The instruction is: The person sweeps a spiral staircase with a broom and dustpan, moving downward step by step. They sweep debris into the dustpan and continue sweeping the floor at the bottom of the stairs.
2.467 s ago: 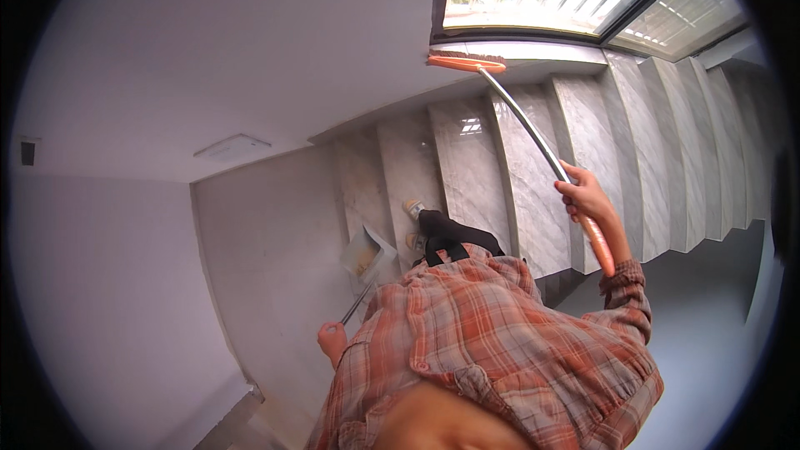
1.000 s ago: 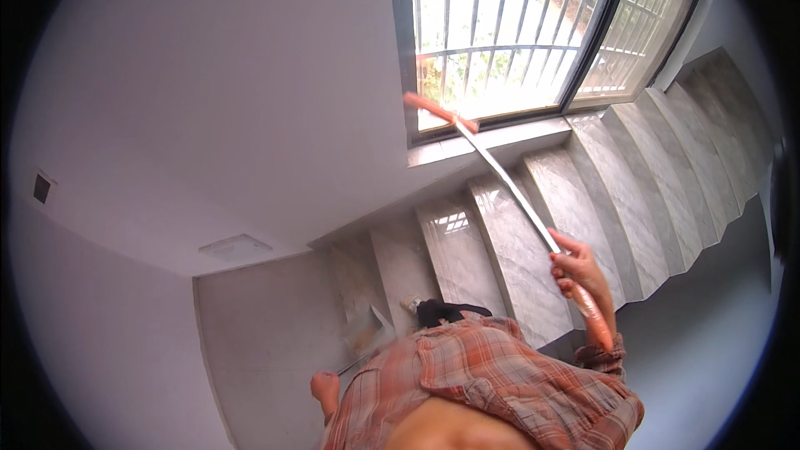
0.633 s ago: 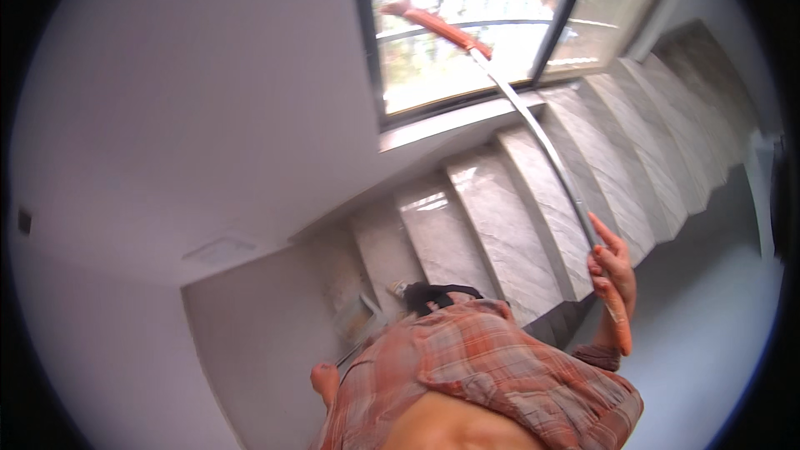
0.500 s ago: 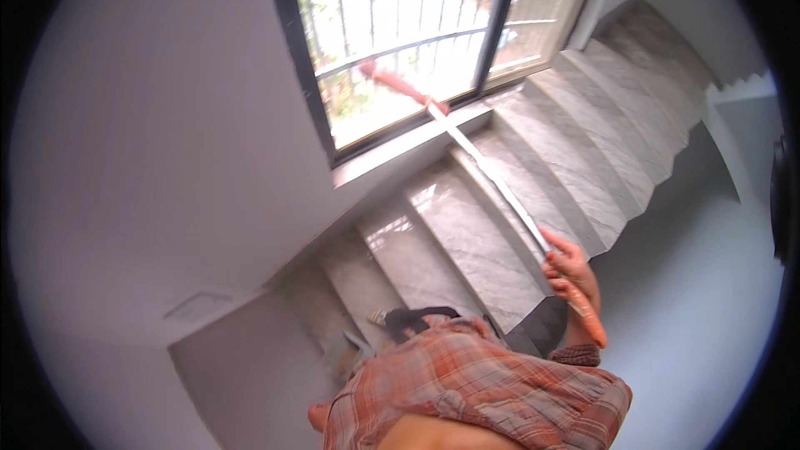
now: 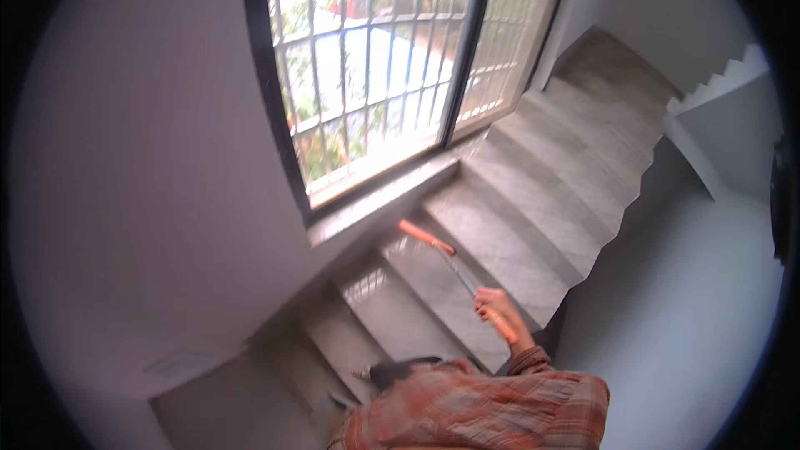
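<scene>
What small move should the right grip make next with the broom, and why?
Perhaps the right grip should set the orange broom head lightly against the stairs: it is closed around the broom handle, and the head appears over the stairs, though contact cannot be told.

A bar-shaped orange broom head (image 5: 427, 236) looks like smooth plastic, its slim grey pole (image 5: 459, 272) like metal, its orange rod-shaped grip (image 5: 501, 325) like plastic. Grey stone-like steps (image 5: 492, 225) have a glossy sheen; the red-and-grey plaid shirt (image 5: 467, 408) is matt cloth, the pale wall (image 5: 150, 158) smooth and matt.
</scene>
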A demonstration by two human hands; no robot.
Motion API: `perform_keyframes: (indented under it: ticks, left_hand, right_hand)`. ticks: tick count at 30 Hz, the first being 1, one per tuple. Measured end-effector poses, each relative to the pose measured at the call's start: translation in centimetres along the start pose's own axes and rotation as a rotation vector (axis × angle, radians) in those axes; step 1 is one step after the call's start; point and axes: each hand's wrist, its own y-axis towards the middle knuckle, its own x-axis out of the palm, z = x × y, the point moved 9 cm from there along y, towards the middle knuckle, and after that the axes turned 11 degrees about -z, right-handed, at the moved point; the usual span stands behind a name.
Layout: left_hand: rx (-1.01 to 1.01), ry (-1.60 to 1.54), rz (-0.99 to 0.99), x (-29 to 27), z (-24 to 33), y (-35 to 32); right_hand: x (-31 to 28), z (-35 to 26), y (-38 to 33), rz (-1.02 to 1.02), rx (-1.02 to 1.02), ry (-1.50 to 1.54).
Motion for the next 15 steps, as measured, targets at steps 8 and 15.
perform_keyframes:
  ticks: [8,15]
  left_hand:
    - [-0.109,-0.088,-0.034,-1.8,-13.9,-3.1]
    - [-0.095,-0.141,0.035,-1.3,-18.1,-7.6]
  right_hand:
    - [-0.6,0.7,0.1,0.084,0.145,0.025]
    - [5.5,4.6,5.6,0.114,0.031,-0.167]
